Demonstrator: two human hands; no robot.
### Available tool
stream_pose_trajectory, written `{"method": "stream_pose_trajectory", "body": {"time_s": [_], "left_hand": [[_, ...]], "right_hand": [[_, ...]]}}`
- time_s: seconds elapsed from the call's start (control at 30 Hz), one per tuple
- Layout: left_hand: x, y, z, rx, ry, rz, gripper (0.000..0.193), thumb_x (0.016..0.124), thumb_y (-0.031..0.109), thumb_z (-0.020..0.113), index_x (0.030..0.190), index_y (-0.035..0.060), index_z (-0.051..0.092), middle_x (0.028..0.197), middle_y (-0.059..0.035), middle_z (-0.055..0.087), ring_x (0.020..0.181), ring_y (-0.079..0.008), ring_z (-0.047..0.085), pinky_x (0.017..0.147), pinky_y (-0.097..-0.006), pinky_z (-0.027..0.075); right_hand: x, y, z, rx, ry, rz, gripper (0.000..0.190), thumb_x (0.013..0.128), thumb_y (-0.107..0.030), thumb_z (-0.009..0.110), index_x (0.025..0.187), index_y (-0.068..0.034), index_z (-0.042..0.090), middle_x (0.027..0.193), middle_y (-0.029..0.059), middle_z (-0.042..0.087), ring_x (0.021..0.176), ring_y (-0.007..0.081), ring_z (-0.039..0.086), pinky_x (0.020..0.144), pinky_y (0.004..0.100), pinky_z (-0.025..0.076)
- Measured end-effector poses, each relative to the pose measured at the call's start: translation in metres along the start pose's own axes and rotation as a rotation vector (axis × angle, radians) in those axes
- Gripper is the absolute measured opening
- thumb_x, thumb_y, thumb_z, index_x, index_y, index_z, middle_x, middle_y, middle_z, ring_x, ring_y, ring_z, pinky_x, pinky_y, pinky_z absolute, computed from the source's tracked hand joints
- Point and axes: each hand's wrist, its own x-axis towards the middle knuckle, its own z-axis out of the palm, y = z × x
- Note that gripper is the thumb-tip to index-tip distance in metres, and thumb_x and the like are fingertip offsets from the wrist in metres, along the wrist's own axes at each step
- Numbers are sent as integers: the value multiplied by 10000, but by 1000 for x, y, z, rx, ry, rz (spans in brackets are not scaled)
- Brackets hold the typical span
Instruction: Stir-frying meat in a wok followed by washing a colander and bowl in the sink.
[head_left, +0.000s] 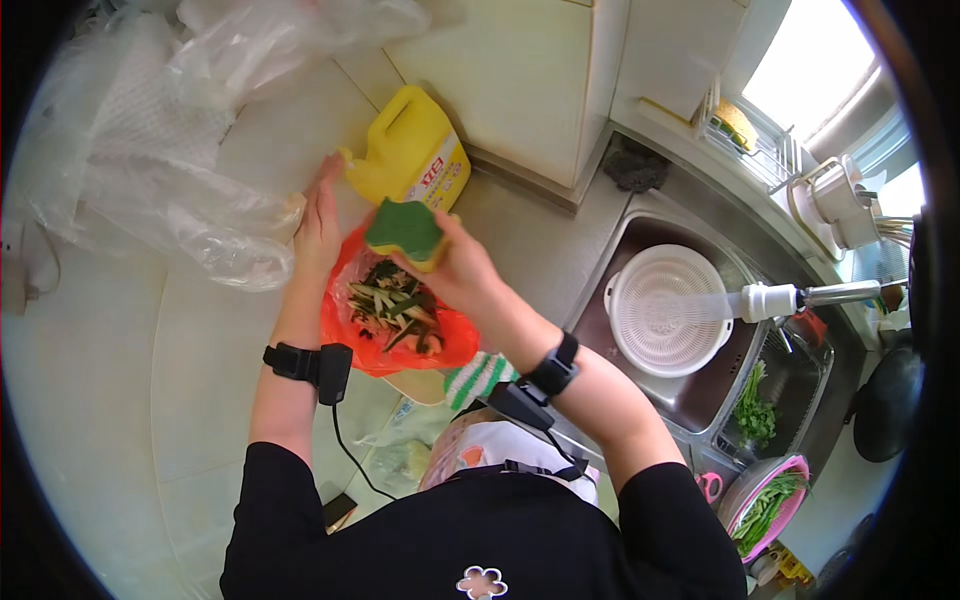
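Note:
My right hand (469, 270) grips a sponge (405, 229) with a green scouring side and a yellow foam side. The sponge is above a red plastic bag (457, 337) lining a bin, with vegetable peelings and scraps (397, 304) inside. My left hand (319, 225) is edge-on, fingers straight, beside the spout end of a yellow plastic jug (412, 150) that bears a printed label. Whether those fingers touch the jug is unclear. The jug stands by the cabinet, at the far side of the bag.
Water runs from a faucet (772, 300) into a white colander (671, 345) in the steel sink (592, 315). Leafy greens (756, 412) lie in the smaller basin, and a pink-rimmed bowl (795, 517) holds green vegetables. Clear plastic bags (150, 150) hang at left.

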Motion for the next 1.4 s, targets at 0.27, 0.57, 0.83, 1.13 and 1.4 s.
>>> {"method": "stream_pose_trajectory", "body": {"time_s": [0.27,0.57,0.83,1.13,1.4], "left_hand": [[21,0,-11,-60,-141,-155,426,893,242,245,1147,-14,471,1194,-152,471,1127,-263,425,955,-304,295],[22,13,-3,63,-191,-137,382,876,193,272,1065,-33,516,1132,-188,502,1090,-306,447,935,-329,324],[-6,60,66,201,-91,147,355,852,142,415,1176,-3,407,1256,-170,378,1169,-322,345,986,-382,247],[-75,215,298,-1315,-938,-945,318,849,124,457,1129,-26,446,1116,-120,503,1071,-212,459,915,-317,358],[-92,210,390,-912,-908,-715,356,747,129,545,1074,-4,500,1047,-112,536,974,-188,510,840,-305,397]], "right_hand": [[56,42,13,104,-59,5,359,907,-245,341,1222,-74,329,1213,81,418,1126,224,396,949,429,323],[51,32,7,174,-131,-19,343,904,-222,333,1211,-69,338,1207,91,423,1114,235,410,936,434,343],[-82,-46,-66,-143,216,-166,313,877,-231,364,1134,-72,444,1112,94,488,1019,217,472,828,414,420],[-290,-146,-158,-347,712,-730,343,839,-197,402,1169,-106,405,1077,71,508,939,200,525,682,370,493],[-342,-244,-182,-386,776,-1086,634,808,-203,473,1314,-114,103,1103,112,419,945,237,510,697,417,492]]}}
